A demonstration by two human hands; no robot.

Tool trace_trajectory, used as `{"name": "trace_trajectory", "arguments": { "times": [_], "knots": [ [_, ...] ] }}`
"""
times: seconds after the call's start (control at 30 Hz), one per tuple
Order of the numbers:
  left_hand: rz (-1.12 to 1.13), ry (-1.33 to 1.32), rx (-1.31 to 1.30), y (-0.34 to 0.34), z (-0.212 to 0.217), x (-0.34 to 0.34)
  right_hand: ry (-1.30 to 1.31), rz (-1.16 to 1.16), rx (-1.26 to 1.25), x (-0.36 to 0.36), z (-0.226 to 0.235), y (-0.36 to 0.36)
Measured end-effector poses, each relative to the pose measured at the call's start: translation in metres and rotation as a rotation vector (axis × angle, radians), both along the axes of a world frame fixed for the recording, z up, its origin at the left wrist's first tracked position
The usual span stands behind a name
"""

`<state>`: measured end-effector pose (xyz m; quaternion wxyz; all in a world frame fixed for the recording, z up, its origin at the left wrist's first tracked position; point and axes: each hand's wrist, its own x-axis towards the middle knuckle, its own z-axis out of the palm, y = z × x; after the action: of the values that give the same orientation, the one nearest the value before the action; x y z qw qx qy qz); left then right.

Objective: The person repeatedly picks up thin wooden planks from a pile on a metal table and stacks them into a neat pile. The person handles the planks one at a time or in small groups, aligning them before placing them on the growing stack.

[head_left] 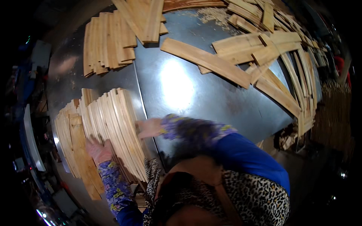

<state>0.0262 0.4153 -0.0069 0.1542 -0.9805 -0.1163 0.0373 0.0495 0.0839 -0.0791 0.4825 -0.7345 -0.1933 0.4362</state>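
Observation:
A row of narrow pale wooden slats [117,124] stands side by side at the left of the metal table, close to me. My left hand [99,150] rests on the left part of this row, fingers stretched out and slightly apart. Beside it a wider, darker board [80,150] lies flat over more slats [63,130], its near end reaching toward the table's edge. At the row's right side my right hand [149,128] touches the outermost slat with its fingers extended; it is a little blurred. Neither hand is wrapped round a piece.
Another group of slats [107,41] lies farther back on the left, with loose boards [151,22] crossing beside it. A long board [205,60] lies slantwise on the metal table [211,101]. Jumbled boards [260,45] and wood shavings [217,16] occupy the far right and back.

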Motion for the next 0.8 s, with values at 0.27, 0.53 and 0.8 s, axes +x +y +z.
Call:
{"name": "trace_trajectory", "arguments": {
  "times": [0.27, 0.53, 0.8],
  "knots": [
    [-0.516, -0.253, -0.491, -0.138, -0.072, 0.037, -0.892, -0.518, -0.937, 0.01, -0.022, -0.362],
    [-0.279, -0.176, -0.832, -0.227, -0.121, 0.124, -0.366, -0.862, -0.319, 0.051, 0.012, -0.329],
    [0.405, -0.452, -1.194, -0.243, -0.125, 0.28, -0.263, -1.105, 0.004, 0.405, 0.011, -0.212]
  ]
}}
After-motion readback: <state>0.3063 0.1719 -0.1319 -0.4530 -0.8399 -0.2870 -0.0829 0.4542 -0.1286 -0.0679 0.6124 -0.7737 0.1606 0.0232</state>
